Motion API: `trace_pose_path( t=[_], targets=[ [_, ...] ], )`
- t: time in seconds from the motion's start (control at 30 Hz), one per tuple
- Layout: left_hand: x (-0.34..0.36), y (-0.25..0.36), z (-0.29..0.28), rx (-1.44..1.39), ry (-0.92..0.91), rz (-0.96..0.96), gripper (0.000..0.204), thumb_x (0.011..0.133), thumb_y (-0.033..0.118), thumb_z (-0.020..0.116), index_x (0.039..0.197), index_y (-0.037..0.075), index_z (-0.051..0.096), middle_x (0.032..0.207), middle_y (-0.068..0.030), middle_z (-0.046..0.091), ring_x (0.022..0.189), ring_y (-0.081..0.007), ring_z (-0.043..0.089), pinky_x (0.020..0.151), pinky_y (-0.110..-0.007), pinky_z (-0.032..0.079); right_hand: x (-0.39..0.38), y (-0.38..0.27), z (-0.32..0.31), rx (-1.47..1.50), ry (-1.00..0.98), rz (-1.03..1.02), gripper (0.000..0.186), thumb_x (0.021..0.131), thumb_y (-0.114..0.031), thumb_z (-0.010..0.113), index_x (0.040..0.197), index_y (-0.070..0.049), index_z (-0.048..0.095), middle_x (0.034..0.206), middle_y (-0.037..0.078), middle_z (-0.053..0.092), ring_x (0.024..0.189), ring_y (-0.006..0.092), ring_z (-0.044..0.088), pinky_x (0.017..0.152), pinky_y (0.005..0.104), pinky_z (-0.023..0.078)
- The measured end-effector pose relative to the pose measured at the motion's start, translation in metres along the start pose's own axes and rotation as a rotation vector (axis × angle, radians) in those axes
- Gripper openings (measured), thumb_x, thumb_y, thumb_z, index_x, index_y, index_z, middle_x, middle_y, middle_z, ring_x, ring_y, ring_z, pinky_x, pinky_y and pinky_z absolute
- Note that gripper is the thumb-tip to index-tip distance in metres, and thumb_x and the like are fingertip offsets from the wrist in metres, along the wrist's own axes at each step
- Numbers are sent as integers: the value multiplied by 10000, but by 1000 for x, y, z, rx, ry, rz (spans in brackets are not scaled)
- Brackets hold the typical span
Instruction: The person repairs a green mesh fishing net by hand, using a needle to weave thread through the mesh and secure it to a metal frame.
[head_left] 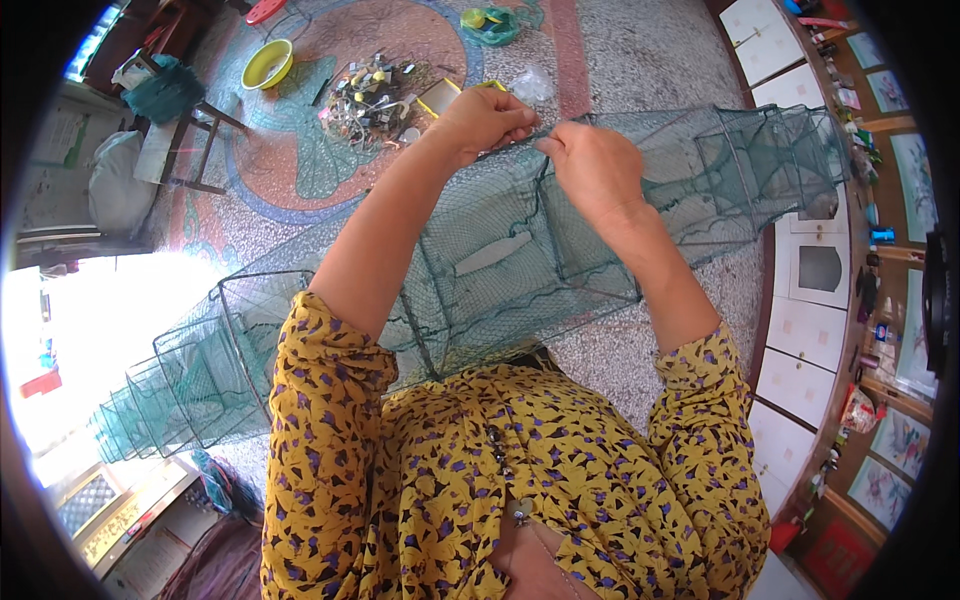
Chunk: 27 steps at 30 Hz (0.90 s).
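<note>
A long green mesh fish trap [485, 285] with dark rectangular frames stretches across in front of me, from the lower left to the upper right. My left hand [490, 122] is closed at the trap's far upper edge, thumb and fingers pinched together. Close beside it on the right, my right hand [598, 165] also pinches at that edge, near the top of one dark frame bar [545, 185]. A thin strand may run between the fingertips, but it is too small to make out. A pale elongated patch [493, 254] shows in the netting between two frames.
Beyond the trap, a pile of small parts and cords [370, 105] lies on the patterned floor near a yellow basin [268, 64]. A wooden stool [200, 150] bears bundled green netting [165, 92]. White cabinets [800, 330] line the right side.
</note>
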<state>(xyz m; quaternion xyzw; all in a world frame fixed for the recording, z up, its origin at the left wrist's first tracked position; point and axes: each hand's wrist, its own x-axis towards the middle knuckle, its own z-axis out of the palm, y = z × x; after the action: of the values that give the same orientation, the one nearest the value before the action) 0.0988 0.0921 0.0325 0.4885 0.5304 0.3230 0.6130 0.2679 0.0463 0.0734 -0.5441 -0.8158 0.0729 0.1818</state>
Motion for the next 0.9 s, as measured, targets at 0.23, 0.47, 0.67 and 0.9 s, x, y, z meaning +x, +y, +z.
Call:
trace_pose_path(
  t=[0.23, 0.47, 0.67, 0.9],
  targets=[
    [-5, 10, 8, 62, 97, 173, 196, 962, 205, 527, 899, 33, 596, 713, 8, 552, 638, -62, 491, 584, -208, 412, 5, -7, -13, 98, 162, -82, 198, 845, -209, 610, 794, -24, 656, 748, 167, 655, 732, 343, 645, 603, 424, 502],
    [-7, 7, 11, -186, 135, 249, 179, 966, 198, 510, 911, 39, 570, 750, -4, 556, 658, -84, 498, 610, -221, 416, 42, 6, 4, 149, -54, 103, 226, 821, -295, 647, 814, -72, 683, 750, 100, 667, 704, 287, 639, 611, 391, 480],
    [-6, 3, 3, -273, 111, 31, 157, 952, 191, 537, 882, 56, 578, 767, -6, 586, 684, -81, 532, 633, -223, 444, 68, -1, 0, 361, 198, 12, 259, 825, -332, 658, 739, -88, 676, 675, 81, 652, 609, 205, 614, 555, 325, 456],
    [-14, 0, 6, 83, 16, 278, 177, 923, 212, 594, 1032, 78, 635, 768, 53, 565, 688, -35, 463, 622, -193, 391, 78, -35, -90, 910, 484, -110, 159, 901, -177, 613, 822, -44, 648, 724, 32, 667, 418, 16, 399, 366, 158, 280]
  ],
)
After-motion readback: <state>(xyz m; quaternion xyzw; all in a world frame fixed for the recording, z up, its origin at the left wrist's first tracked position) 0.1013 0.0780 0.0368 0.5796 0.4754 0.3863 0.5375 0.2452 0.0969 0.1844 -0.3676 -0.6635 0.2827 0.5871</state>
